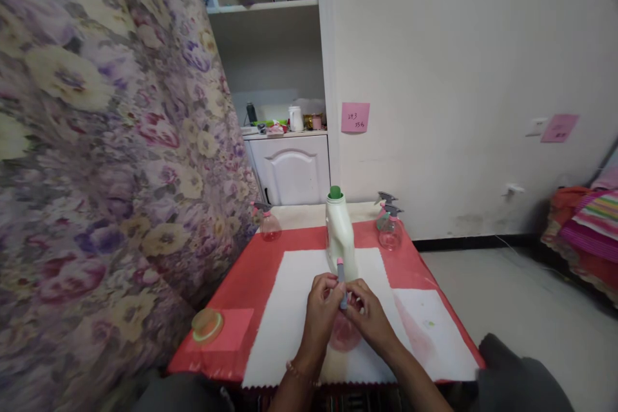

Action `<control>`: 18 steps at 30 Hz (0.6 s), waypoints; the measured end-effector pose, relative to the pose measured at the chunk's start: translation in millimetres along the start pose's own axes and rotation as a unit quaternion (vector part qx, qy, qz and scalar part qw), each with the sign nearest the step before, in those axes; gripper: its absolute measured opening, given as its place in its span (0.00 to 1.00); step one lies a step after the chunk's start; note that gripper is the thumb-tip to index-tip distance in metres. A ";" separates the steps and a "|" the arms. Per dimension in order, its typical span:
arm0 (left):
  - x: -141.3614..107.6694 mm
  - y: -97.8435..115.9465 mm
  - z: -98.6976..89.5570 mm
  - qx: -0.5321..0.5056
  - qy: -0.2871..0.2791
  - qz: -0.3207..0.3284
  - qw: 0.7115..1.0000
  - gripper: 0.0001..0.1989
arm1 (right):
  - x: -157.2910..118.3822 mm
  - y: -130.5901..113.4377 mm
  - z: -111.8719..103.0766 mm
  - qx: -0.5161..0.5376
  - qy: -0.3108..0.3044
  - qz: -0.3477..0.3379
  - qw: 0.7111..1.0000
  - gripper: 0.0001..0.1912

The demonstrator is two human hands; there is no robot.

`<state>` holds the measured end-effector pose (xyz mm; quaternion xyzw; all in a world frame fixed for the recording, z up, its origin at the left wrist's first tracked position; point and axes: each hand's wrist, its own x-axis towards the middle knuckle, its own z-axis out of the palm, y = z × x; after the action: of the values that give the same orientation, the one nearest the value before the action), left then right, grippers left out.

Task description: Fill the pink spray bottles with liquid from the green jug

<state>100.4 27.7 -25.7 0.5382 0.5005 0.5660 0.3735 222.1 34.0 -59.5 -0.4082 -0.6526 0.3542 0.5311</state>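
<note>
Surface: red-covered table, white sheet (284,309) laid over its middle, scalloped hem along the near edge. Clear pink bottle (345,335) near the middle of that near edge, on the sheet, partly hidden by the wrists. Above it, grey spray head (341,277), pink tip outermost, pointing towards the far edge. Left hand (322,299) closed on the head from its left, fingers curled; right hand (365,312) gripping from the other side, thumb and fingers bent in at the lower part. Collar and neck covered by fingers; cannot tell whether the thread is engaged. Step in hand, as I judge it: working the spray head at the bottle's mouth. To do it well: bottle's base flat on the sheet, head square over the neck, one hand steadying while the other turns the collar in short, light twists. Force on a tilted collar could cross the thread; pressing sideways could tip the round bottle. Room is tight ahead: pale green jug (340,225) stands just beyond the hands, towards the far edge, so elbows low and turns small. Other spray bottles sit at the far left corner (270,226) and far right corner (390,236), well apart from the work.
</note>
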 end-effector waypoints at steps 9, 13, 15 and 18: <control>0.6 -1.9 0.1 -0.006 0.004 -0.001 1.000 0.11 | 2.5 -1.2 -2.4 0.003 0.000 0.005 1.000 0.12; 0.6 -2.2 1.0 -0.009 0.009 -0.003 1.000 0.10 | 4.3 -2.3 -4.9 0.005 0.004 0.011 1.000 0.03; 0.4 -1.9 1.2 -0.008 0.011 -0.004 1.000 0.10 | 4.3 -1.7 -2.7 -0.004 0.033 0.025 0.999 0.05; 0.0 -0.8 1.1 -0.005 0.011 -0.006 1.000 0.10 | 2.5 -2.2 -1.2 0.000 0.028 0.025 0.999 0.10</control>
<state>101.4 28.0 -26.6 0.5271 0.5052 0.5718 0.3741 222.7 35.4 -56.3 -0.4346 -0.6271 0.3557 0.5398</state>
